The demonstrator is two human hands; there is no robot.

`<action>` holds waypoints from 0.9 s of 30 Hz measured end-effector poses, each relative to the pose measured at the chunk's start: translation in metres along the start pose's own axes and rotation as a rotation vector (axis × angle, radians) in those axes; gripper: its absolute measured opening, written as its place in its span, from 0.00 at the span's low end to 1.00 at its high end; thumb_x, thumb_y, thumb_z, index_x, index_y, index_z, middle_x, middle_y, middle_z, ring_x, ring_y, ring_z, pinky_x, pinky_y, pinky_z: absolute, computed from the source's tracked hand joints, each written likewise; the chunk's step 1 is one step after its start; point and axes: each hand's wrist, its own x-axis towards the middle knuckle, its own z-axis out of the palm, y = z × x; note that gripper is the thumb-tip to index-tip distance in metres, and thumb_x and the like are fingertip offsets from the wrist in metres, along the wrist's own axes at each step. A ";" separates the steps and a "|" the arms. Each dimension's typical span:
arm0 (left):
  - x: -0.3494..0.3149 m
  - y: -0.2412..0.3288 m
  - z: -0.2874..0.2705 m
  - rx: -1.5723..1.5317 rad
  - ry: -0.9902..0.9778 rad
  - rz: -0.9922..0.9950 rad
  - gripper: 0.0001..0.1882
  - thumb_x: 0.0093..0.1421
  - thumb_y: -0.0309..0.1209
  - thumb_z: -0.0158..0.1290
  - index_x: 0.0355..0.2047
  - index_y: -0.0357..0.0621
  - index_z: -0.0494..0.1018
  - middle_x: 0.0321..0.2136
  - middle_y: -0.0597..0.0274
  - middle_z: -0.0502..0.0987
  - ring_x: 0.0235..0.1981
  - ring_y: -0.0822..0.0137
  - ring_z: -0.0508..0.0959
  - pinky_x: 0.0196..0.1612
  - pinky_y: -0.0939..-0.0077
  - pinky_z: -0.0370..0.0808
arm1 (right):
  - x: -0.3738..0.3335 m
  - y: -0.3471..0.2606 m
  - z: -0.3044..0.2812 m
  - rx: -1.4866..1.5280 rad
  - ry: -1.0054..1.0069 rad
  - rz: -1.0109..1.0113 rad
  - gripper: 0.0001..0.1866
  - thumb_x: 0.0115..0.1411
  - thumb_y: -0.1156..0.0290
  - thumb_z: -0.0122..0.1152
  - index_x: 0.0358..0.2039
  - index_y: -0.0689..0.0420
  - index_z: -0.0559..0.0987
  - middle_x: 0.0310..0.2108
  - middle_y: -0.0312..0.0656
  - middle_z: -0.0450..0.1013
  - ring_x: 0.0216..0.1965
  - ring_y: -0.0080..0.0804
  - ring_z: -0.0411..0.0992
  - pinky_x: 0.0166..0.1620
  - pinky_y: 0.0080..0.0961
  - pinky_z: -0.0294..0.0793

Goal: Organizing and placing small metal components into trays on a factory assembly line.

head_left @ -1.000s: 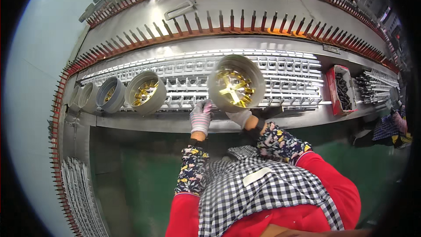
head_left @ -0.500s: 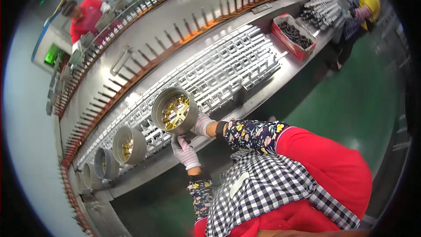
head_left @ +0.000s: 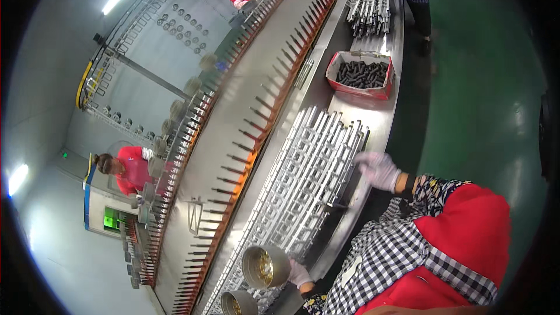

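Where left fingers (head_left: 296, 269) touch, a grey wheel (head_left: 281, 267) sits.

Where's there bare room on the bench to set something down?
Bare steel shows between the red box and the silver racks, and on much of the wide panel between the peg rows. Crowded: the racks' near end, with grey cups and the left hand.

Your gloved left hand (head_left: 300, 273) touches a grey tub (head_left: 280, 266) of gold-coloured pieces (head_left: 264, 268) over the silver racks (head_left: 300, 178), toward their lower part; your gloved right hand (head_left: 378, 171) is just beside the racks' right edge; beyond the racks sits a red-and-white box (head_left: 363, 91) of black pieces (head_left: 363, 74).
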 end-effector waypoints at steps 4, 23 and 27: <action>-0.004 0.098 -0.120 -0.516 0.001 -0.485 0.22 0.58 0.40 0.34 0.48 0.41 0.61 0.45 0.44 0.65 0.47 0.53 0.66 0.47 0.67 0.62 | 0.087 0.032 -0.044 -0.150 0.298 0.194 0.13 0.50 0.65 0.50 0.36 0.56 0.72 0.33 0.50 0.70 0.39 0.45 0.67 0.42 0.33 0.66; -0.013 0.048 -0.022 0.093 -0.118 -0.825 0.16 0.53 0.32 0.42 0.39 0.36 0.68 0.38 0.49 0.71 0.38 0.59 0.72 0.39 0.67 0.68 | 0.197 0.100 -0.041 -0.068 -0.892 -0.097 0.20 0.54 0.53 0.43 0.31 0.57 0.72 0.23 0.48 0.70 0.28 0.44 0.69 0.35 0.34 0.67; -0.003 0.064 -0.030 0.307 -0.320 -0.769 0.17 0.52 0.34 0.45 0.38 0.34 0.69 0.37 0.48 0.72 0.39 0.58 0.72 0.40 0.66 0.68 | 0.327 0.110 -0.096 -0.259 -0.827 0.062 0.21 0.52 0.50 0.45 0.33 0.56 0.74 0.31 0.49 0.70 0.35 0.47 0.68 0.38 0.35 0.67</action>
